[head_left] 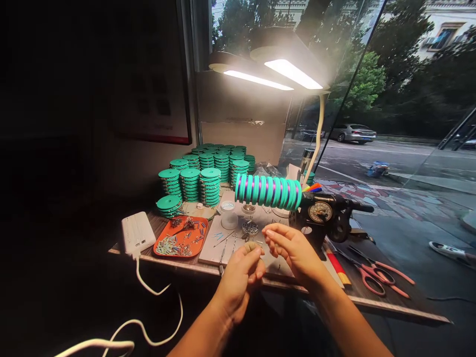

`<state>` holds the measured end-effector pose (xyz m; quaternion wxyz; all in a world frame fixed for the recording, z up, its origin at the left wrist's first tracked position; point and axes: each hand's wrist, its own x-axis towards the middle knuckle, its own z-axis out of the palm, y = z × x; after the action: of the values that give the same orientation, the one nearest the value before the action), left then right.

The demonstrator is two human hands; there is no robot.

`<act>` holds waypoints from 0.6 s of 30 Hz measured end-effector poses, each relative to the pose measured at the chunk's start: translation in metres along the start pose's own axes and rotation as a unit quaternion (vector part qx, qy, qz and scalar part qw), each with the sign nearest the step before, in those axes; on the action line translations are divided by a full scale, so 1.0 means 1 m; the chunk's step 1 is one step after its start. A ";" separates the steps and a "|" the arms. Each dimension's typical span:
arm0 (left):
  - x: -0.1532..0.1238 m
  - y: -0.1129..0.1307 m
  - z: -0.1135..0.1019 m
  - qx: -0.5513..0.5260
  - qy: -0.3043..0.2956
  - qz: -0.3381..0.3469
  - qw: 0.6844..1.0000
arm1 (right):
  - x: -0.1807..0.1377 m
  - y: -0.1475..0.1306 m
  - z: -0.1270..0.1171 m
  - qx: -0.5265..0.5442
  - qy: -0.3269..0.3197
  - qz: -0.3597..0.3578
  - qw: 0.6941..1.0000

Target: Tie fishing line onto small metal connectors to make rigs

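Note:
My left hand (pixel 240 277) is closed around a small tan, roundish object (pixel 252 246) held at its fingertips, above the front edge of the table. My right hand (pixel 293 249) hovers just right of it with fingers curled in a pinch; whatever it pinches is too small to make out. Behind the hands, a row of green spools (pixel 268 191) with purple thread sits on the shaft of a black winding machine (pixel 323 215). A white board (pixel 223 243) with pins and small parts lies under the hands.
Stacks of green spools (pixel 203 173) fill the back left. An orange tray (pixel 181 237) of small parts, a white power strip (pixel 137 233) with cable, and small cups (pixel 228 214) lie on the table. Red scissors (pixel 375 275) lie right. A desk lamp (pixel 275 64) hangs overhead.

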<state>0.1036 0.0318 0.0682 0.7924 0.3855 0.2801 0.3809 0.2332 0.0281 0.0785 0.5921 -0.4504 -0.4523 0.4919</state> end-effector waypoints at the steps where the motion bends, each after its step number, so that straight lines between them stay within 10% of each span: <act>1: 0.000 0.000 0.000 0.000 -0.001 0.002 1.000 | 0.002 -0.001 0.000 0.003 0.007 -0.004 1.000; 18: 0.023 0.018 0.012 0.011 0.013 0.022 1.000 | 0.012 -0.010 -0.005 -0.016 -0.015 -0.032 0.999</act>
<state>0.1183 0.0533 0.0863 0.7759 0.3953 0.2858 0.4000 0.2408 0.0389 0.0890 0.5933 -0.4375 -0.4835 0.4721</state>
